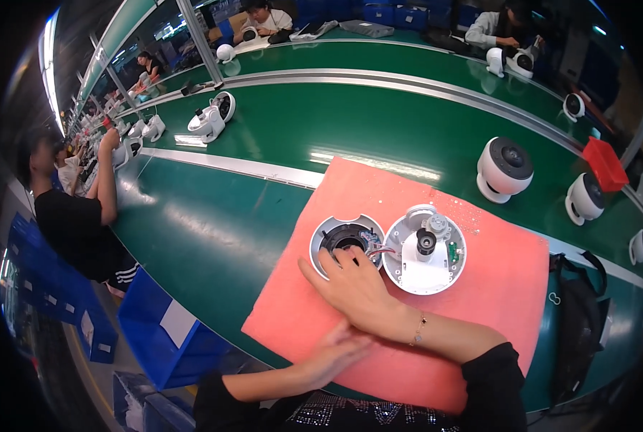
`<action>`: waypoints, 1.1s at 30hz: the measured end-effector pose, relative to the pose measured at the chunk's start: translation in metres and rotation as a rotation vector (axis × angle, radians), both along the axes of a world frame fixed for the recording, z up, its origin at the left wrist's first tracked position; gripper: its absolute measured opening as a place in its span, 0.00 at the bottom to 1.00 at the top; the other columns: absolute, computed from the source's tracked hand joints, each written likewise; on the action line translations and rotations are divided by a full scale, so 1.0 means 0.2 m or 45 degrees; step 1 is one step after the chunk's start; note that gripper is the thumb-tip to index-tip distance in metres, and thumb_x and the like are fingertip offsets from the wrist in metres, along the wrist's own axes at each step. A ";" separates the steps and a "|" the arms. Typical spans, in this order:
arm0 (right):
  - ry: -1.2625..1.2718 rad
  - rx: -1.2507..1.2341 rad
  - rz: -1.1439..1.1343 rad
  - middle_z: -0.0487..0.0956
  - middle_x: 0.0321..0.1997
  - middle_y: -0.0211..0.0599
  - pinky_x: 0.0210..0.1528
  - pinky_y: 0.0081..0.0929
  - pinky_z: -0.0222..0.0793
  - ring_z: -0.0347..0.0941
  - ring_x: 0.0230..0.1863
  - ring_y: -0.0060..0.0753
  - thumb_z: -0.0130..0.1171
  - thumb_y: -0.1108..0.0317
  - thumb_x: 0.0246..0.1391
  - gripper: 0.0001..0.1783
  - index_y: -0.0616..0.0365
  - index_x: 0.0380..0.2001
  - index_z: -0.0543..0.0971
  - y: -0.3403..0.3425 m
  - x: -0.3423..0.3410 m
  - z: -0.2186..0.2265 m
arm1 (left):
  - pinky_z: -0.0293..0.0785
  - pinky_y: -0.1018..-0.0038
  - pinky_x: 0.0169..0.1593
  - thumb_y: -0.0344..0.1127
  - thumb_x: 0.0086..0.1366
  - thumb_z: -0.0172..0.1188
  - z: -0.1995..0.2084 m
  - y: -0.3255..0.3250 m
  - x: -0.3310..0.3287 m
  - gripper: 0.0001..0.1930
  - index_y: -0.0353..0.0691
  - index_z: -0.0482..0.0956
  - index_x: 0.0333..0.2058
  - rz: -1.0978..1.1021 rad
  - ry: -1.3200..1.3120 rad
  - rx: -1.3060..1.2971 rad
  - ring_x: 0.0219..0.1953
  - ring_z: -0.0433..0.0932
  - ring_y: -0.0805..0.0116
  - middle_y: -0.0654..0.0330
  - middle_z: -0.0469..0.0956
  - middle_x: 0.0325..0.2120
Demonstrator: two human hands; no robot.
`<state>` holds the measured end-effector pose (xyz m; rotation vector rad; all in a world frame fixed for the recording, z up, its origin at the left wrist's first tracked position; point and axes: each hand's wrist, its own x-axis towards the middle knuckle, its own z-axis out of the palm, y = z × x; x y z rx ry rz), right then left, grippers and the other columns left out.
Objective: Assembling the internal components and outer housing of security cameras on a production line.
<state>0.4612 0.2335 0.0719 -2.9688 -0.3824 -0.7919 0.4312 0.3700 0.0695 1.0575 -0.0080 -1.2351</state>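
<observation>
Two halves of an opened white security camera lie on a pink foam mat (285, 302), joined by thin coloured wires. The left half is a round camera housing (318, 237) with a black ring inside. My right hand (357, 288) bends over it, thumb along the near left rim and fingertips down on the black ring; the fingers hide part of it. The other half, a white shell (426, 273), holds a black lens barrel and a small green board. My left hand (332, 356) lies low under my right wrist, fingers stretched out, holding nothing I can see.
Assembled white cameras (505, 169) stand on the green conveyor beyond the mat. A red bin (604, 164) sits at the far right, a black bag (577, 324) right of the mat. Blue crates (166, 327) stand below the left edge. Co-workers sit left and across.
</observation>
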 end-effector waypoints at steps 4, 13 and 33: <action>-0.025 -0.059 -0.016 0.70 0.36 0.36 0.42 0.30 0.66 0.69 0.36 0.31 0.50 0.69 0.40 0.26 0.54 0.48 0.69 0.02 0.00 -0.01 | 0.62 0.67 0.54 0.29 0.59 0.47 -0.08 0.22 0.13 0.16 0.38 0.64 0.48 0.187 0.178 -0.002 0.48 0.68 0.68 0.58 0.66 0.46; -0.085 0.264 0.385 0.72 0.44 0.42 0.46 0.30 0.68 0.71 0.42 0.34 0.51 0.70 0.41 0.23 0.55 0.46 0.72 0.03 -0.10 0.03 | 0.63 0.67 0.54 0.35 0.61 0.45 0.03 0.21 0.41 0.18 0.39 0.62 0.50 0.659 -0.114 -0.102 0.50 0.68 0.63 0.54 0.65 0.50; -0.176 0.313 0.523 0.76 0.35 0.33 0.41 0.29 0.71 0.72 0.38 0.27 0.58 0.72 0.41 0.08 0.53 0.30 0.77 -0.20 -0.52 0.08 | 0.60 0.69 0.56 0.25 0.53 0.56 0.19 0.24 0.12 0.35 0.33 0.47 0.56 0.278 -0.225 -0.215 0.54 0.63 0.66 0.51 0.62 0.50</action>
